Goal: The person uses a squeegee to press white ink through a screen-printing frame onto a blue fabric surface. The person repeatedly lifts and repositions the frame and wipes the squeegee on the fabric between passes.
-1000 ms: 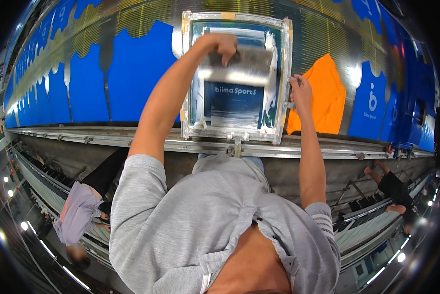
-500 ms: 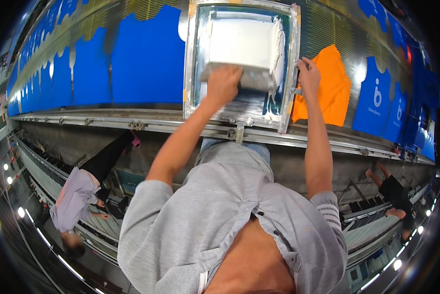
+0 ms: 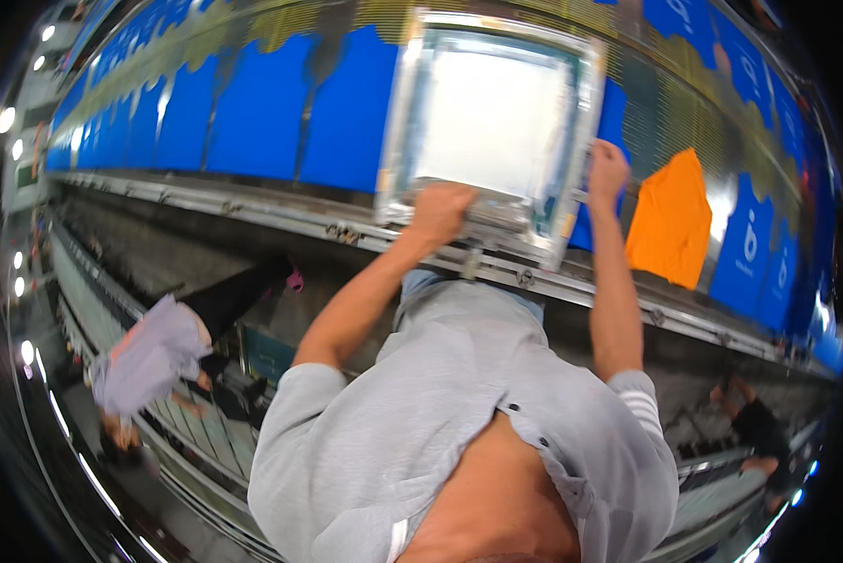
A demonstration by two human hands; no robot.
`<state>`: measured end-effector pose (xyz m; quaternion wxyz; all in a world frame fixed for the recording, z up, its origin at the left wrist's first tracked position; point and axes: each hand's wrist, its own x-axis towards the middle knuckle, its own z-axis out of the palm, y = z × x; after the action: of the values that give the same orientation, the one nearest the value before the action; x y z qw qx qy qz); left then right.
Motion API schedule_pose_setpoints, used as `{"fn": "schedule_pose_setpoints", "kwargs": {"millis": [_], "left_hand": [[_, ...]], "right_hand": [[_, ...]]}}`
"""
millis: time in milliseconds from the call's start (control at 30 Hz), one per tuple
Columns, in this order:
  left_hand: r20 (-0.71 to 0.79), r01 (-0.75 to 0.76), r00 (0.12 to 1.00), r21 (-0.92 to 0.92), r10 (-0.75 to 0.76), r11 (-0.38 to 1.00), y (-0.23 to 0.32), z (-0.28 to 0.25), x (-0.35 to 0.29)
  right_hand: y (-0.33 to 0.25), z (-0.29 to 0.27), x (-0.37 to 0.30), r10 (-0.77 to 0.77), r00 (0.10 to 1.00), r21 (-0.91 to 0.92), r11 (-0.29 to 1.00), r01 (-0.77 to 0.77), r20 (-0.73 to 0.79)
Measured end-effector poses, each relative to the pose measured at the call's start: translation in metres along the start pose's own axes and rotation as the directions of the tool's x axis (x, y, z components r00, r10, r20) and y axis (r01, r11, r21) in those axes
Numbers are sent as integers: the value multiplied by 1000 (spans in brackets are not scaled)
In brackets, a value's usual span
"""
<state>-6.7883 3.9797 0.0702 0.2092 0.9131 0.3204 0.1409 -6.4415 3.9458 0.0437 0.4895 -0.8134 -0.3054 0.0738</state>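
Observation:
A screen printing frame (image 3: pixel 400 122) with a pale metal rim lies in front of me, white ink (image 3: pixel 492 117) spread over its mesh. My left hand (image 3: pixel 443 214) is closed around a grey squeegee (image 3: pixel 498 211) at the near end of the mesh. On the frame's right side, the fingers of my right hand (image 3: pixel 609 171) are closed at its rim; the exact grip is blurred. A blue fabric panel (image 3: pixel 613 117) shows just beyond that rim, partly under the frame. Right of my right forearm lies a crumpled orange cloth (image 3: pixel 670 220).
Blue fabric panels (image 3: pixel 257 108) line the long table to the left. Blue panels with white prints (image 3: pixel 742 249) lie at the right. A metal rail (image 3: pixel 252 208) runs along the table's near edge. Other people stand behind, one in a lilac top (image 3: pixel 154 357), another in black (image 3: pixel 762 427).
The squeegee in my left hand has come nearer, to the mesh's near end. The frame sits farther left of the orange cloth, exposing blue fabric between them. The whole view has shifted and tilted.

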Motion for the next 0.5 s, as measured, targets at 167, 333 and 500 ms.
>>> {"fn": "schedule_pose_setpoints", "kwargs": {"millis": [167, 333, 500], "left_hand": [[-31, -2, 1000, 58, 4, 998, -117, -73, -48], [70, 0, 998, 62, -4, 998, -146, -91, -46], [173, 35, 984, 64, -46, 997, -167, -102, -46]], "right_hand": [[-64, 138, -80, 4, 1000, 113, 994, -7, 28], [-87, 163, -101, 168, 985, 179, 969, -172, 39], [-89, 185, -105, 126, 992, 52, 990, -127, 26]]}}
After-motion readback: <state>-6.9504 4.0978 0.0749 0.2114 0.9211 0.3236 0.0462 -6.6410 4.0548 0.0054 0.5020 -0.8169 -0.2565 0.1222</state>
